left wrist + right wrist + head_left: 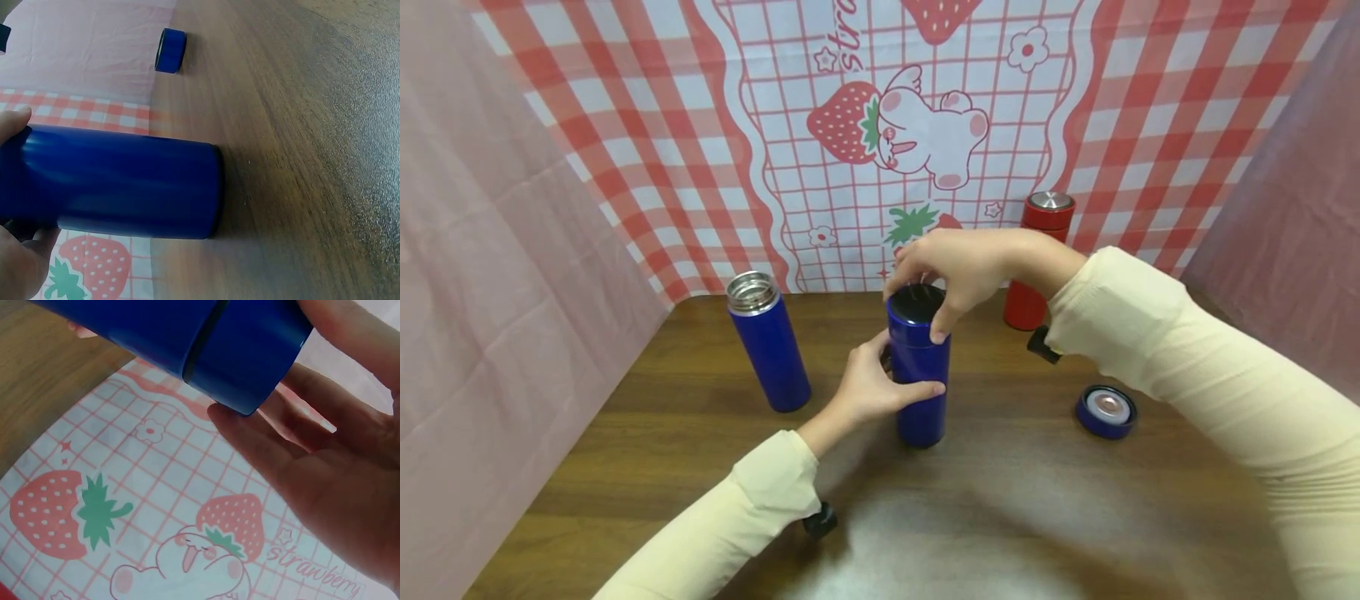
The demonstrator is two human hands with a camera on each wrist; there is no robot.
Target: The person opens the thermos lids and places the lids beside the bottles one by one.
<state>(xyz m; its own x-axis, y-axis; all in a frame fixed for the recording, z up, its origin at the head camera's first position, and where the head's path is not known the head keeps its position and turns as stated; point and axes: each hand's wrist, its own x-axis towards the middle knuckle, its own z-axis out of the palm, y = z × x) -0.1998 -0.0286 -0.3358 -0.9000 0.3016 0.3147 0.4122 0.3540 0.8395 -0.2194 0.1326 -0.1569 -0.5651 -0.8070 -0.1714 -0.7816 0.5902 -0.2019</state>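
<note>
A blue thermos [919, 400] with a dark-topped lid [916, 305] stands upright on the wooden table in the head view. My left hand [872, 385] grips its body from the left, thumb across the front. From above, my right hand [964, 265] grips the lid with thumb and fingers on opposite sides of its rim. The right wrist view shows the lid [253, 353] between the thumb and fingers, with a thin seam below it. In the left wrist view the lower body [137, 181] reaches down to the table.
To the left stands a second blue thermos [771, 350], its steel mouth uncovered. A blue lid [1106, 412] lies upside down at the right. Behind my right wrist is a red thermos [1026, 300], partly hidden. Checked and strawberry-printed cloth [820, 192] hangs at the table's back.
</note>
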